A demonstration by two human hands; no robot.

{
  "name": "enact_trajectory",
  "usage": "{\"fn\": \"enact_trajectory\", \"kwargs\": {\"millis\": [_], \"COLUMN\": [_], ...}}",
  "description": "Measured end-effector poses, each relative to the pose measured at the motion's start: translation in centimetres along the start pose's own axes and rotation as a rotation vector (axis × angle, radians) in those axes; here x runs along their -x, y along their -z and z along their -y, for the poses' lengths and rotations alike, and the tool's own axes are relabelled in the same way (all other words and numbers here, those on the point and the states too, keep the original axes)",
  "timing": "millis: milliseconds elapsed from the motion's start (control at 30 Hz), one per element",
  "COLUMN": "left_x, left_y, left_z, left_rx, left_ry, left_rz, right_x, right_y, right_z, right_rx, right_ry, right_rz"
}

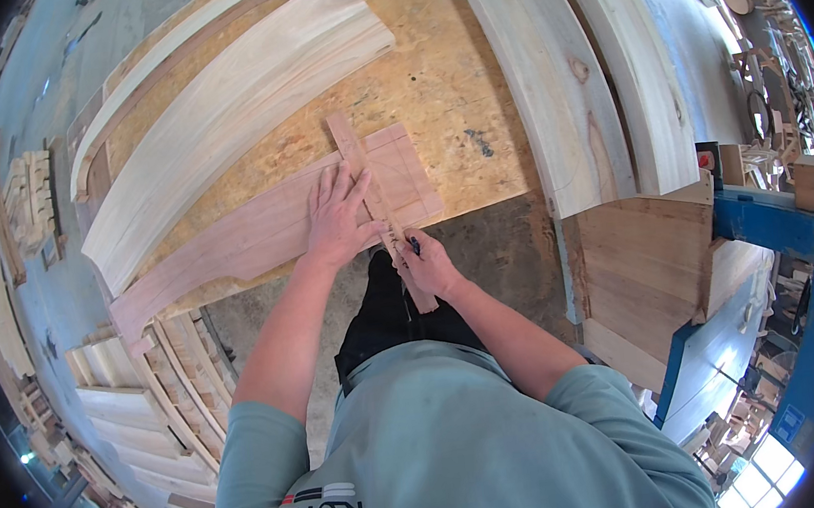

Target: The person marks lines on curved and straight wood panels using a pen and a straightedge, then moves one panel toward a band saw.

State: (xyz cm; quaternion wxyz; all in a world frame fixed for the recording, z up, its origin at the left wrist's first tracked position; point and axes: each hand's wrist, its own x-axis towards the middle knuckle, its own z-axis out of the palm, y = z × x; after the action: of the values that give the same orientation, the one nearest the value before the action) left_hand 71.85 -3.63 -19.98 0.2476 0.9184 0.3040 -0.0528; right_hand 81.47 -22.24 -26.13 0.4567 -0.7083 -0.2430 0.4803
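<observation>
Head view, looking straight down: the left hand [337, 220] lies flat, fingers spread, pressing down on a reddish curved board [258, 237] and touching a narrow wooden strip [378, 203] that crosses the board's end at a steep angle. Just beside it, nearer the body, the right hand [428, 264] is curled around a dark pen [414, 245], its tip right against the strip's edge; the lower end of the strip pokes out past this hand over the bench edge. Both hands sit almost touching each other at the near edge of a chipboard bench top [440, 84].

Beyond the left hand, further up the bench, a pale curved plank [237, 114] lies alongside the reddish board, with another thin curved piece [182, 50] beyond that. Away past the right hand two wide pale arched boards [556, 73] run across the bench and overhang its edge. Below the left forearm, stacked curved wooden parts [156, 396] sit on the floor. Off to the right-hand side stands a blue frame [766, 219] with flat panels [639, 271] leaning by it
</observation>
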Motion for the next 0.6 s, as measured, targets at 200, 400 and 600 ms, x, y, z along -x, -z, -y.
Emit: {"fn": "enact_trajectory", "kwargs": {"millis": [200,400,600], "left_x": [0.1,-0.1,-0.1], "left_y": [-0.3,0.2,0.8], "left_z": [0.3,-0.4,-0.9], "left_rx": [-0.011,-0.017,-0.066], "left_ry": [-0.003,0.021,0.015], "left_rz": [-0.011,0.023,0.021], "right_x": [-0.2,0.1,0.0], "right_y": [-0.3,0.1,0.2], "right_z": [-0.6,0.3,0.4], "right_rx": [-0.019,-0.011,0.036], "right_ry": [-0.002,0.001,0.021], "right_rz": [0.007,0.009,0.013]}}
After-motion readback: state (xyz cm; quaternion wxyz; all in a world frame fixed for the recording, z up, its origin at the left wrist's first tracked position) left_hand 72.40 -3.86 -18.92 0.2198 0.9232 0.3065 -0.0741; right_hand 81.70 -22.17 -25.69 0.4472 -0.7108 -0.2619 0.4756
